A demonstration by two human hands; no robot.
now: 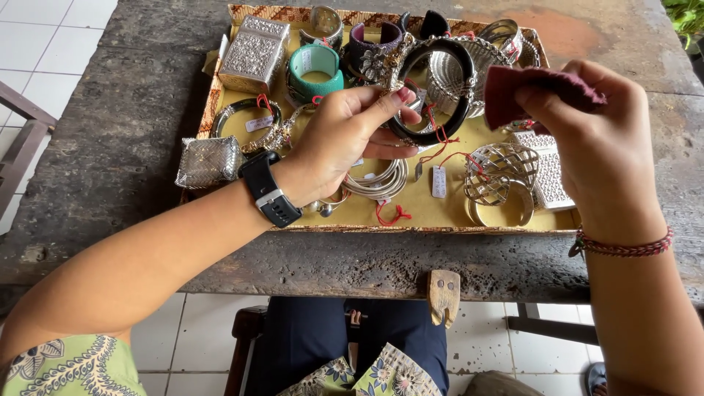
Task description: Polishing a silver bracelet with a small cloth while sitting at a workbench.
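Pinching the black bangle (433, 92) by its rim, left hand (345, 136) has a rigid, slick, light hoop, while right hand (598, 139) pinches a soft maroon cloth (535, 92).

Both forearms reach forward from the lower corners and are raised, the hands close together but apart. The left hand (345, 136) is turned palm toward the camera, wrist bent back, its thumb and fingers pinched on something at the fingertips. The right hand (598, 143) shows its back, wrist nearly straight, fingers curled down and closed in a grip.
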